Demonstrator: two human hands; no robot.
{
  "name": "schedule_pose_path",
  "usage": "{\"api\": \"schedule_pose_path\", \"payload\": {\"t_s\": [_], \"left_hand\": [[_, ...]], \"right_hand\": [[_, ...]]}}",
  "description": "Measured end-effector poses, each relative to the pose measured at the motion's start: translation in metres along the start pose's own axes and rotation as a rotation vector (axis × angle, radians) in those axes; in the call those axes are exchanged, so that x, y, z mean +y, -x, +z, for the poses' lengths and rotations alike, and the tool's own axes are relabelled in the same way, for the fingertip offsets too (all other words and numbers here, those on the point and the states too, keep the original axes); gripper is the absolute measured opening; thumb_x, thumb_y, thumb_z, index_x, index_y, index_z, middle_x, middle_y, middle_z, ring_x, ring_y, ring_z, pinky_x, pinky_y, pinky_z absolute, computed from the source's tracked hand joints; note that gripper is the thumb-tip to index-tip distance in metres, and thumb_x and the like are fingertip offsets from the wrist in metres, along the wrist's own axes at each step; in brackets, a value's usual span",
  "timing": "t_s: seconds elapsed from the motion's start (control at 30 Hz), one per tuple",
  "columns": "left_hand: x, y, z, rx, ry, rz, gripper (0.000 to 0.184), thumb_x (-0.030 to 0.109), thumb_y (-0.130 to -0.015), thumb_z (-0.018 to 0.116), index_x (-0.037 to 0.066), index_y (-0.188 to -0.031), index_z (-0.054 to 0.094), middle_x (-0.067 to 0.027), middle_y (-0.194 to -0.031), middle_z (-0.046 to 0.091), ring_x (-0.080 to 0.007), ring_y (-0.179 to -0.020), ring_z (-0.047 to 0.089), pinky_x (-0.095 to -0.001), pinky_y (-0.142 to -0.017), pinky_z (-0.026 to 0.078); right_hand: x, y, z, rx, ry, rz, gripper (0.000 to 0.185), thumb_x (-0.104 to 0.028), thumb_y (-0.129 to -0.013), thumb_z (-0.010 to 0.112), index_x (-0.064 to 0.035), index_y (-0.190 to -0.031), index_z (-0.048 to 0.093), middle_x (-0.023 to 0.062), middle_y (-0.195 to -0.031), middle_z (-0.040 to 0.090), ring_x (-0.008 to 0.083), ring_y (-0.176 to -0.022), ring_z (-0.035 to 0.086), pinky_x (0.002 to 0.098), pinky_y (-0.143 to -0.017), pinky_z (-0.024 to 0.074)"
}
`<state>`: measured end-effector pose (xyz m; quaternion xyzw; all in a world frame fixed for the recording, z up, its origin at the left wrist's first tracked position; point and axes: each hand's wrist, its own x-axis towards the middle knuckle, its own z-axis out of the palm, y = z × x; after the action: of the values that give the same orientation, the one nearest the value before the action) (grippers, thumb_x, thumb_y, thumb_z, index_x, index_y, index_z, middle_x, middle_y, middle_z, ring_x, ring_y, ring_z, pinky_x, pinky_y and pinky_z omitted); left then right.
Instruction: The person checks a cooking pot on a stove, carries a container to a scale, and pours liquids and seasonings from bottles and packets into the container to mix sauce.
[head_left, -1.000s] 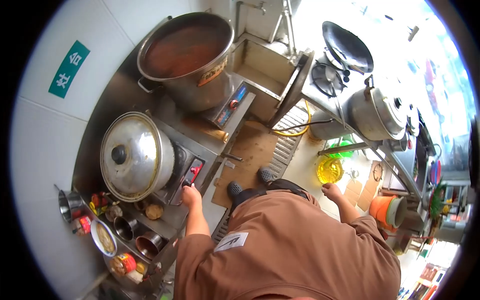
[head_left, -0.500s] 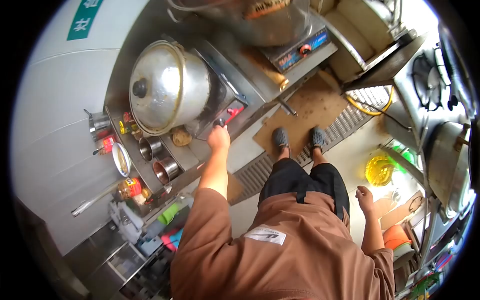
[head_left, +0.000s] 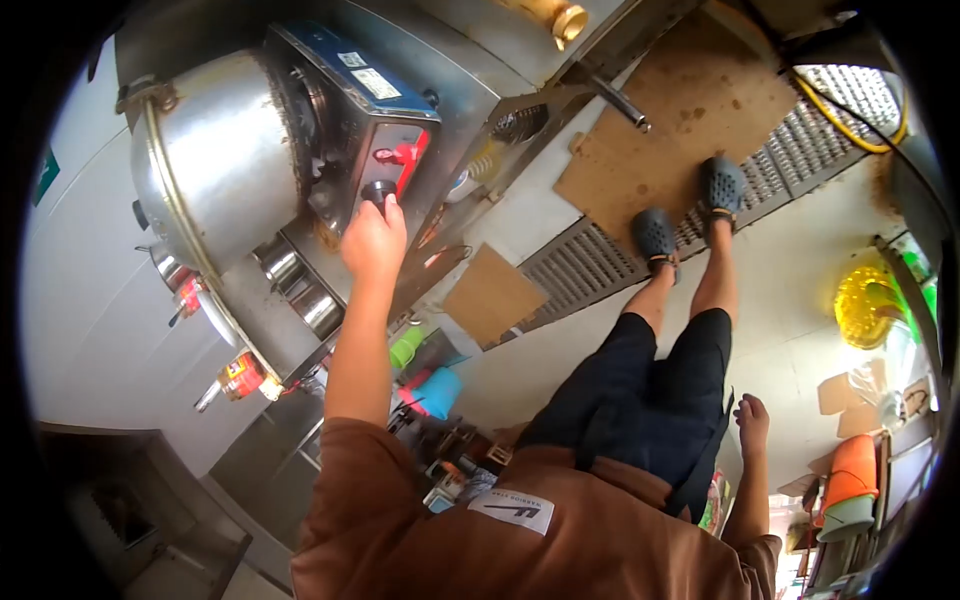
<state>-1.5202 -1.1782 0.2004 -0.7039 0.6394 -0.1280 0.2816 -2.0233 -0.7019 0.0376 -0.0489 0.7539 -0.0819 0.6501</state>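
Observation:
My left hand (head_left: 374, 238) is closed on a black knob (head_left: 379, 191) at the front of a gas stove (head_left: 350, 90) with a red-marked panel. On that stove, at the upper left, stands a large lidded metal pot (head_left: 215, 155). My right hand (head_left: 752, 422) hangs beside my right thigh, away from any object. Its fingers look curled, but they are too small to tell whether anything is between them.
Small metal containers (head_left: 315, 305) and a red-labelled jar (head_left: 240, 376) stand beside the pot. Cardboard (head_left: 670, 130) and a drain grate (head_left: 585, 262) lie underfoot. On the right are a yellow oil container (head_left: 865, 305), an orange bucket (head_left: 852, 470) and a yellow hose (head_left: 850, 137).
The view has swung down and closer to the stove front. My left hand stays on the knob, while my right hand remains low at my side. The large open pot has left the view.

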Motion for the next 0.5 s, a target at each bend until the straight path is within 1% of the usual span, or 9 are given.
{"api": "schedule_pose_path", "payload": {"t_s": [0.1, 0.13, 0.17, 0.23, 0.27, 0.33, 0.37, 0.43, 0.5], "left_hand": [[0.002, -0.003, 0.0, 0.01, 0.038, 0.022, 0.042, 0.039, -0.087, 0.049, 0.002, -0.07, 0.055, -0.0185, -0.067, 0.06, -0.0372, -0.064, 0.06, -0.0471, -0.059, 0.046], [0.003, -0.002, -0.002, 0.007, 0.014, 0.025, 0.042, 0.039, -0.087, 0.049, 0.002, -0.07, 0.055, -0.0185, -0.067, 0.06, -0.0372, -0.064, 0.06, -0.0471, -0.059, 0.046], [0.004, -0.002, -0.002, 0.009, 0.019, 0.026, 0.042, 0.039, -0.087, 0.049, 0.002, -0.069, 0.054, -0.0185, -0.067, 0.06, -0.0376, -0.064, 0.059, -0.0472, -0.059, 0.046], [0.008, -0.002, -0.005, 0.004, 0.029, 0.013, 0.041, 0.037, -0.087, 0.051, 0.001, -0.068, 0.054, -0.0188, -0.067, 0.06, -0.0383, -0.064, 0.059, -0.0473, -0.059, 0.045], [0.009, -0.003, -0.005, 0.005, 0.017, 0.017, 0.041, 0.037, -0.087, 0.051, 0.001, -0.068, 0.054, -0.0188, -0.067, 0.06, -0.0383, -0.064, 0.059, -0.0473, -0.059, 0.045], [0.009, -0.002, -0.007, -0.022, 0.112, -0.021, 0.04, 0.037, -0.087, 0.051, 0.001, -0.069, 0.055, -0.0191, -0.065, 0.059, -0.0384, -0.064, 0.059, -0.0466, -0.059, 0.044], [0.008, -0.001, -0.005, -0.022, 0.108, -0.019, 0.04, 0.037, -0.087, 0.051, 0.001, -0.069, 0.055, -0.0191, -0.065, 0.059, -0.0384, -0.064, 0.059, -0.0466, -0.059, 0.044], [0.007, -0.001, -0.002, -0.006, 0.2, -0.028, 0.04, 0.037, -0.088, 0.051, 0.001, -0.07, 0.056, -0.019, -0.064, 0.059, -0.0385, -0.065, 0.058, -0.0454, -0.059, 0.044], [0.008, -0.001, -0.002, -0.013, 0.217, -0.047, 0.039, 0.037, -0.088, 0.051, 0.001, -0.072, 0.057, -0.0183, -0.064, 0.059, -0.0377, -0.064, 0.058, -0.0444, -0.059, 0.044]], "right_hand": [[0.026, -0.013, 0.027, -0.055, 0.032, 0.064, 0.025, -0.014, -0.09, 0.05, 0.0015, -0.108, 0.058, 0.0066, -0.088, 0.062, 0.0116, -0.07, 0.059, 0.0239, -0.06, 0.0459], [0.048, -0.021, 0.033, -0.076, 0.023, 0.073, 0.025, -0.014, -0.09, 0.05, 0.0015, -0.108, 0.058, 0.0066, -0.088, 0.062, 0.0116, -0.07, 0.059, 0.0239, -0.06, 0.0459], [0.054, -0.027, 0.043, -0.055, 0.065, -0.02, 0.025, -0.013, -0.09, 0.05, 0.0019, -0.108, 0.058, 0.0062, -0.088, 0.062, 0.0112, -0.071, 0.059, 0.0237, -0.06, 0.0455], [0.061, -0.031, 0.052, -0.086, -0.002, 0.08, 0.024, -0.013, -0.091, 0.049, 0.0023, -0.107, 0.057, 0.0049, -0.086, 0.061, 0.0094, -0.071, 0.056, 0.0232, -0.06, 0.0439], [0.03, -0.024, 0.057, -0.118, 0.056, 0.108, 0.023, -0.011, -0.092, 0.048, 0.0025, -0.107, 0.057, 0.0047, -0.085, 0.06, 0.0089, -0.07, 0.053, 0.0227, -0.06, 0.043], [0.033, -0.028, 0.062, -0.141, -0.014, 0.122, 0.023, -0.011, -0.092, 0.049, 0.0024, -0.107, 0.057, 0.0047, -0.086, 0.059, 0.009, -0.069, 0.052, 0.0225, -0.06, 0.0425], [0.035, -0.029, 0.063, -0.149, -0.038, 0.128, 0.023, -0.011, -0.092, 0.049, 0.0023, -0.107, 0.057, 0.0046, -0.086, 0.059, 0.0091, -0.069, 0.052, 0.0224, -0.06, 0.0423], [0.038, -0.036, 0.066, -0.123, -0.136, 0.141, 0.024, -0.012, -0.092, 0.049, 0.003, -0.108, 0.057, 0.0056, -0.088, 0.059, 0.0109, -0.071, 0.054, 0.0237, -0.062, 0.0444], [0.041, -0.043, 0.066, -0.113, -0.18, 0.127, 0.024, -0.012, -0.092, 0.048, 0.0035, -0.109, 0.056, 0.0064, -0.089, 0.059, 0.0119, -0.072, 0.055, 0.0247, -0.065, 0.0458]]}}
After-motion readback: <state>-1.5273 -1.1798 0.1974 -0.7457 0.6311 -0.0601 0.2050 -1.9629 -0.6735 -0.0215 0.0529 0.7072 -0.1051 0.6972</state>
